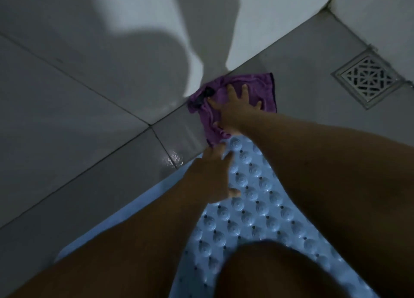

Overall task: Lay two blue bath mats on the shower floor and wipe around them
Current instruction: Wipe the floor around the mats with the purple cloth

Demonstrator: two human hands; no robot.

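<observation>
One blue bath mat point(257, 208), one purple cloth point(224, 100), one floor drain point(367, 78), two hands point(233, 109)

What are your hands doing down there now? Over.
Right hand flat on purple cloth at the wall edge. Left hand open on blue mat. Drain clear of the cloth.

Bumpy blue rubbery mat point(253, 210), purple cloth point(224, 96), glossy tiles point(89, 185), metal drain grate point(367, 78)

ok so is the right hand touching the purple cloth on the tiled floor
Touching. The head view shows the right hand pressed flat, fingers spread, on the crumpled purple cloth at the wall edge, just beyond the bumpy blue bath mat.
</observation>
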